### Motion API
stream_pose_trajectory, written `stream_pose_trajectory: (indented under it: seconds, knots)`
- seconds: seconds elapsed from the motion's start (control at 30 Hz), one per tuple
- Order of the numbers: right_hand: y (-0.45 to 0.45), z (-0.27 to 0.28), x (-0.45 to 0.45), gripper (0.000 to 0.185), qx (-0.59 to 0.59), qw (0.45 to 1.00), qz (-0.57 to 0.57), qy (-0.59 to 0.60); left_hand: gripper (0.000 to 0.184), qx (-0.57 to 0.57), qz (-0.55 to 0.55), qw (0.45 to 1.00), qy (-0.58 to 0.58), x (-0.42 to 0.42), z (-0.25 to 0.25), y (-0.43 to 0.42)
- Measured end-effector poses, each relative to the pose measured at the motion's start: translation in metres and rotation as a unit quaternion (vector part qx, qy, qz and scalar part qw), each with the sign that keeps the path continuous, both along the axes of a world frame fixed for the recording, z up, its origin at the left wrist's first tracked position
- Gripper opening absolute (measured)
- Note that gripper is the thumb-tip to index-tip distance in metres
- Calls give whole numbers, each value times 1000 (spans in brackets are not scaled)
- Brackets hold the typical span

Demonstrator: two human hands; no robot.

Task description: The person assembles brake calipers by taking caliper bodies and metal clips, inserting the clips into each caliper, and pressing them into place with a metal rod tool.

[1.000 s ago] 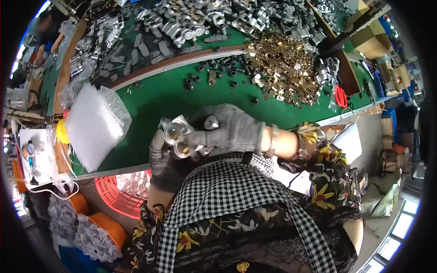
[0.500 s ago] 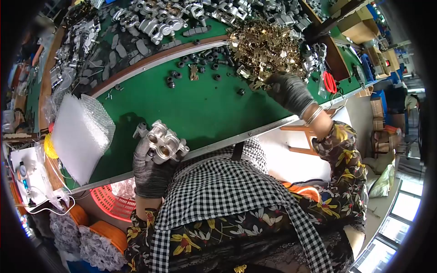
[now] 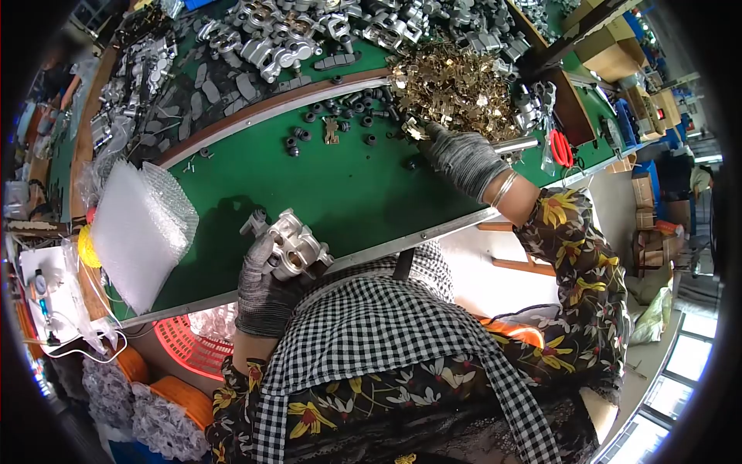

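My left hand (image 3: 267, 290), in a grey striped glove, is closed round a silver brake caliper (image 3: 295, 246) near the table's front edge; round bores show on its upper side. My right hand (image 3: 468, 162), gloved alike, reaches to the near edge of a heap of brass-coloured metal clips (image 3: 456, 89). Its fingertips are closed at one clip (image 3: 413, 130) on the heap's left edge; the thumb's grip is partly hidden. A lone clip (image 3: 331, 131) lies on the green table, among several black rubber boots (image 3: 371, 140).
Silver calipers (image 3: 282, 46) and dark brake pads (image 3: 209, 89) fill the area behind the wooden rail. White foam sheets and bubble wrap (image 3: 139, 236) stand at the left. Red-handled scissors (image 3: 560, 147) lie at the right. A red basket (image 3: 189, 344) sits below the table edge.
My right hand has moved left along the heap's near edge to the single clip. My left hand has turned the caliper slightly and shifted a little to the right. The view has shifted slightly.
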State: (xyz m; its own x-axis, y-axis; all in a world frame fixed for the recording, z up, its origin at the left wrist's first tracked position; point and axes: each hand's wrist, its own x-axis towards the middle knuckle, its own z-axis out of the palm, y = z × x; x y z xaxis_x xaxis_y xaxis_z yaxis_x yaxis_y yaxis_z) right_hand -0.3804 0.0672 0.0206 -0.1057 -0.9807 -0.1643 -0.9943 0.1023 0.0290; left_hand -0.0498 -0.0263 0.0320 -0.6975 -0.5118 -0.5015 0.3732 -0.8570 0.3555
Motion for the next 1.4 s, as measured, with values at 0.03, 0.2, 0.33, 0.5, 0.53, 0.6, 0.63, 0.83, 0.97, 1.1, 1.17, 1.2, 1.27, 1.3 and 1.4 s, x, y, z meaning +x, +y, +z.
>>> stream_pose_trajectory:
  seconds: [0.03,0.2,0.33,0.5,0.53,0.6,0.63,0.83,0.97,1.1,1.17,1.2,1.27,1.3,1.4]
  knots:
    - [3,0,-5,30,-48,998,39,-1,45,-4,4,1000,-11,-2,4,1]
    - [-11,31,-6,10,-241,830,-146,-482,46,-26,-26,998,53,-4,-6,-8]
    - [-16,89,40,19,-87,675,-223,-698,20,-108,-84,990,19,-20,8,-8]
    - [-41,69,88,20,-108,821,43,-559,52,-129,-132,983,-14,-23,24,-11]
    - [-46,72,96,19,-88,822,41,-561,52,-118,-117,986,-23,-22,26,-9]
    - [-57,73,109,19,-57,829,37,-555,49,-135,-102,984,-51,-18,21,-9]
    - [-61,71,114,17,-43,792,41,-608,48,-142,-103,983,-53,-13,19,-8]
    - [-78,59,129,17,-41,838,87,-537,42,-211,-95,971,-69,-1,2,-13]
    - [-91,56,126,19,-33,855,139,-498,41,-163,-95,975,-114,2,1,-15]
    - [-96,59,124,19,-50,857,193,-475,47,-124,-164,977,-53,1,-9,-29]
    - [-97,54,127,19,-27,853,191,-486,51,-167,-103,970,-142,-1,4,-19]
    - [-98,51,126,20,-14,849,179,-496,51,-160,-95,971,-147,-3,8,-17]
    - [-97,49,128,21,-3,857,157,-491,51,-144,-79,974,-157,-4,9,-15]
    - [-96,49,132,21,-5,868,146,-475,50,-151,-89,971,-162,-3,4,-16]
    - [-100,40,134,21,21,915,195,-353,44,-151,-109,967,-174,3,-12,-18]
